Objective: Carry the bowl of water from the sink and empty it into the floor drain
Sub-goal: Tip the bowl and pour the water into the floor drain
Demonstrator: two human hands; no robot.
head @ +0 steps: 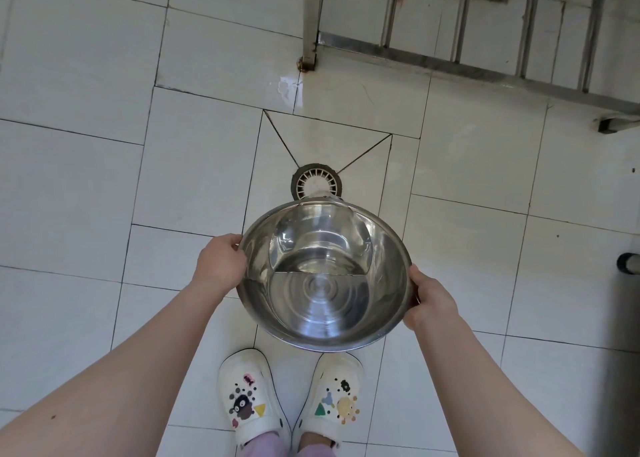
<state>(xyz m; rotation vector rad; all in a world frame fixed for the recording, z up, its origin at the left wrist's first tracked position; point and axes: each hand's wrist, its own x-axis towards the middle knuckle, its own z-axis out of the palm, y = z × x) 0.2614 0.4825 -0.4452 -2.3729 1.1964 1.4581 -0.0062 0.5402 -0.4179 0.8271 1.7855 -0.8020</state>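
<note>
The left hand [221, 264] is gripping the left rim of the round stainless-steel bowl [322, 304]. The bowl is hanging tilted forward, with its water [318, 248] running over the far rim onto the round grated floor drain [313, 181]. The right hand [433, 304] is clasping the right rim.

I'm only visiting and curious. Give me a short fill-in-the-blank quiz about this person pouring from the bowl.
The left hand and right hand each grip the steel bowl by its ___.
The bowl tilts ___ from the person, spilling water onto the floor drain.
The shoes below the bowl are mostly ___ in colour.
Missing words: rim, away, white.
</note>
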